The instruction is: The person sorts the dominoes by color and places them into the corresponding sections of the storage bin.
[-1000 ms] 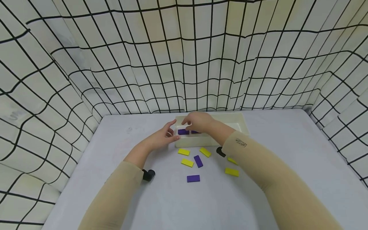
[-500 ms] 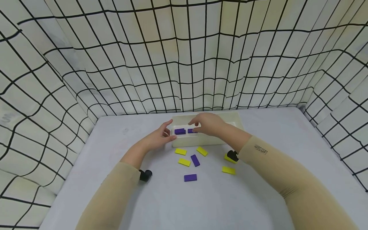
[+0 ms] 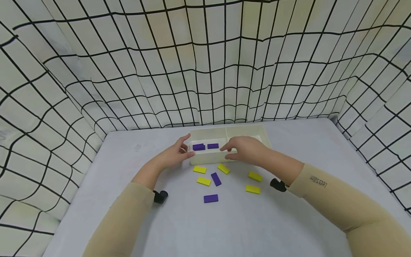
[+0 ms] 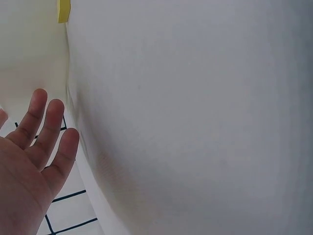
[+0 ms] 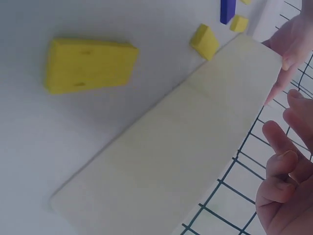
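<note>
A cream box [image 3: 205, 159] with a divider stands at the back of the table. In its left compartment lie purple blocks: a small stack [image 3: 198, 146] and a single purple block [image 3: 213, 146] beside it. My left hand [image 3: 174, 154] rests against the box's left end, thumb at the front corner; its fingers [image 4: 51, 122] look extended in the left wrist view. My right hand [image 3: 248, 150] hovers over the front wall near the box's middle, fingers loosely bent, with nothing visible between them. The right wrist view shows that hand [image 5: 288, 176] beside the box wall.
In front of the box lie several yellow blocks, among them one [image 3: 203, 181] at the left and one [image 3: 253, 189] at the right. Two purple blocks, one angled [image 3: 216, 179] and one nearer [image 3: 211, 198], lie among them. Black netting [image 3: 221, 78] over pale walls surrounds the table.
My right hand has moved right and towards me, away from the single purple block in the left compartment, which now shows fully. My left hand has stayed at the box's left end.
</note>
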A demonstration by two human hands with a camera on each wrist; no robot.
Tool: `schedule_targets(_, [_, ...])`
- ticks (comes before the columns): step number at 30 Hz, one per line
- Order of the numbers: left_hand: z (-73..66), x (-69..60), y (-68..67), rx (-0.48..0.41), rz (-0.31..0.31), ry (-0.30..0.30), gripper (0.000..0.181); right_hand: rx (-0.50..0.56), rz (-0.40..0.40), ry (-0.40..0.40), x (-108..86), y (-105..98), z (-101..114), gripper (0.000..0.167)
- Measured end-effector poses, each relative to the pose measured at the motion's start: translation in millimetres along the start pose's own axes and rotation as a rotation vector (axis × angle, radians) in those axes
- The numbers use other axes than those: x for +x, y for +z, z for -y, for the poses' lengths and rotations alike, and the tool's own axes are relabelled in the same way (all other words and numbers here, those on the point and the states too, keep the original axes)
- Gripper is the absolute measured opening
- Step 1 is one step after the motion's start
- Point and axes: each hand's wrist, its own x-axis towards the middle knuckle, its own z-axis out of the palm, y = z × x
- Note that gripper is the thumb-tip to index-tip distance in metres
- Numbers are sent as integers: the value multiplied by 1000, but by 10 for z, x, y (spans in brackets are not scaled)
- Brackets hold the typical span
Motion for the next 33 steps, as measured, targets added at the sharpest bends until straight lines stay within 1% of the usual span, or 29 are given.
schedule_targets(7, [-1, 12, 5, 9, -3, 8, 88, 16, 3, -5, -205, 89, -47, 31])
schedule_targets(13, [-7, 12, -4, 1, -3, 7, 87, 19, 5, 9, -263, 138, -42, 31])
schedule_targets(18, [6, 15, -3, 5, 2, 9, 87, -10, 30, 19, -225, 254, 4, 32])
schedule_targets(22, [-5, 4, -7, -1, 2, 8, 87, -50, 35, -17, -170, 382, 43, 30])
schedule_targets(26, [-18, -2, -4, -7, 2, 7, 86, -44, 26, -64, -121, 468, 83, 28])
schedule_targets(30, [-13, 5, 1, -1, 3, 6, 87, -46, 25, -78, -77, 515, 134, 27])
schedule_targets(33, [-7, 9, 0, -2, 1, 5, 87, -38, 33, -73, -42, 541, 173, 28])
